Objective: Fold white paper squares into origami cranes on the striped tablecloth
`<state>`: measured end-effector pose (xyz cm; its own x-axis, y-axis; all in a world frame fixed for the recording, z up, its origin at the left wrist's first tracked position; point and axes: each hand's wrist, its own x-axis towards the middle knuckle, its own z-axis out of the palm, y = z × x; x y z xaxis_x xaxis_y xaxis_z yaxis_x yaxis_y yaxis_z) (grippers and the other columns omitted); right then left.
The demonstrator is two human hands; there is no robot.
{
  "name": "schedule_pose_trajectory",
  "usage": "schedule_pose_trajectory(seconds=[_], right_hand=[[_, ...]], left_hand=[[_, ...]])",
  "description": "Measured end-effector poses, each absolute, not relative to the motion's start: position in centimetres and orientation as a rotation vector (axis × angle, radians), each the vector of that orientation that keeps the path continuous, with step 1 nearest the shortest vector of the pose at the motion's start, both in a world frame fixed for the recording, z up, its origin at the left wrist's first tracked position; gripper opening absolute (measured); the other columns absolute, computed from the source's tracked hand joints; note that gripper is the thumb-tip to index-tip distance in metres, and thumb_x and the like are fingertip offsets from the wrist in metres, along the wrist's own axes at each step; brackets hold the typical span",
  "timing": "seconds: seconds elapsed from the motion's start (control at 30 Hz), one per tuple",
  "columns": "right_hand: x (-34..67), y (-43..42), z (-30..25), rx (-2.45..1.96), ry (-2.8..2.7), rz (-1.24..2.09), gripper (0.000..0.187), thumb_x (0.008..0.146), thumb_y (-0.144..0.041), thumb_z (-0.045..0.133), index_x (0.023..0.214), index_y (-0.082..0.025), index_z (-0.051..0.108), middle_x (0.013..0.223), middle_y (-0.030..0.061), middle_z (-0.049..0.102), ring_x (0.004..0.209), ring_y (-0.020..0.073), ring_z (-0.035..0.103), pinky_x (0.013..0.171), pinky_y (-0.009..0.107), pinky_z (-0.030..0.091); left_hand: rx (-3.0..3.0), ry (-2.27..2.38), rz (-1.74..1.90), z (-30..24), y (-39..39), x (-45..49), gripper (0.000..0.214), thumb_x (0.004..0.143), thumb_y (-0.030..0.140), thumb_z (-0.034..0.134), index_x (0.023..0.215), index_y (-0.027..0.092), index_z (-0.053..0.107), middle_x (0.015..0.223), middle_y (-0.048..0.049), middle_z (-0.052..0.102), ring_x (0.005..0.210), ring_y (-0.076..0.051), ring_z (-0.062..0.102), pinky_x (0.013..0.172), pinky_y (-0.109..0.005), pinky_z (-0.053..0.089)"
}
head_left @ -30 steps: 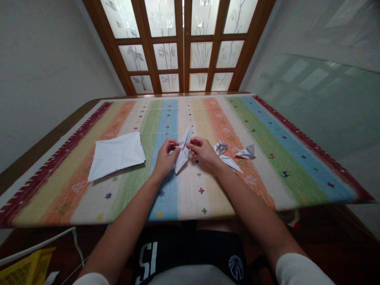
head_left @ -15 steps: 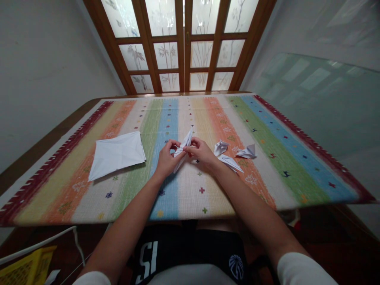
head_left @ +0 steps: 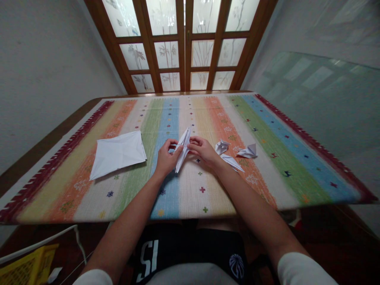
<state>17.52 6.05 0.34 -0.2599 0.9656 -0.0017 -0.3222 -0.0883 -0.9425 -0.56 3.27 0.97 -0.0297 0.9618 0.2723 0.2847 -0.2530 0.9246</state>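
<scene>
Between my hands, above the middle of the table, is a folded white paper (head_left: pixel 184 139), long and narrow with pointed ends. My left hand (head_left: pixel 166 157) pinches its left side between thumb and fingers. On the right side, my right hand (head_left: pixel 202 150) grips it with thumb and forefinger. The paper's upper point leans away from me to the right, and its lower point hangs down between the hands. Parts of its middle are hidden by my fingertips.
To the left lies a stack of white paper sheets (head_left: pixel 118 153). Three folded paper pieces (head_left: pixel 222 146) rest right of my right hand, one partly behind my forearm. A striped tablecloth (head_left: pixel 103 206) covers the table. A yellow crate (head_left: pixel 29 263) is low at left.
The folded paper has turned in my hands and shows more of its lower half. My fingers have shifted slightly along it. The other papers stay in place on the table.
</scene>
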Motion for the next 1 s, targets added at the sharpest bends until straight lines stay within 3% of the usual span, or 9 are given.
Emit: schedule_pose_trajectory(seconds=[0.17, 0.43, 0.63, 0.83, 1.0], right_hand=[[17.7, 6.2, 0.4, -0.867, -1.131, 1.595, 0.035, 0.067, -0.032, 0.09, 0.095, -0.024, 0.069, 0.084, 0.0006, 0.071, 0.081, 0.0187, 0.07, 0.077, 0.035, 0.063], [18.0, 6.4, 0.6, -0.823, -1.112, 1.624, 0.034, 0.066, -0.033, 0.089, 0.091, -0.026, 0.067, 0.086, -0.0008, 0.07, 0.077, 0.0151, 0.066, 0.071, 0.028, 0.061], [18.0, 6.9, 0.1, -0.831, -1.104, 1.681, 0.035, 0.063, -0.036, 0.092, 0.081, -0.023, 0.065, 0.079, -0.0008, 0.068, 0.074, 0.014, 0.066, 0.07, 0.027, 0.059], [17.7, 7.5, -0.6, -0.867, -1.085, 1.67, 0.044, 0.06, -0.04, 0.097, 0.087, -0.021, 0.066, 0.074, -0.0037, 0.067, 0.062, 0.01, 0.063, 0.059, 0.022, 0.054], [17.3, 7.7, -0.9, -0.898, -1.177, 1.672, 0.051, 0.059, -0.037, 0.1, 0.093, -0.022, 0.065, 0.077, -0.0031, 0.069, 0.064, 0.0122, 0.066, 0.06, 0.025, 0.057]], left_hand=[[1.599, 1.327, 1.341, 1.0, 3.6, -0.8, 0.035, 0.096, 0.056, 0.063, 0.09, 0.022, 0.067, 0.085, -0.0036, 0.069, 0.081, -0.021, 0.064, 0.073, -0.03, 0.049], [1.563, 1.327, 1.371, 0.6, 4.3, -1.0, 0.03, 0.102, 0.041, 0.057, 0.078, 0.023, 0.057, 0.074, 0.0004, 0.055, 0.076, -0.019, 0.053, 0.071, -0.028, 0.044], [1.561, 1.348, 1.284, 0.1, 5.4, -0.8, 0.027, 0.099, 0.03, 0.059, 0.074, 0.024, 0.051, 0.071, 0.0021, 0.05, 0.072, -0.018, 0.048, 0.068, -0.028, 0.04], [1.593, 1.284, 1.202, -0.3, 5.8, -1.0, 0.021, 0.092, 0.024, 0.063, 0.075, 0.023, 0.049, 0.067, 0.0051, 0.047, 0.064, -0.015, 0.045, 0.065, -0.026, 0.037], [1.585, 1.231, 1.253, -0.8, 6.2, -1.3, 0.022, 0.087, 0.027, 0.068, 0.074, 0.021, 0.052, 0.076, 0.0022, 0.06, 0.072, -0.015, 0.054, 0.07, -0.025, 0.044]])
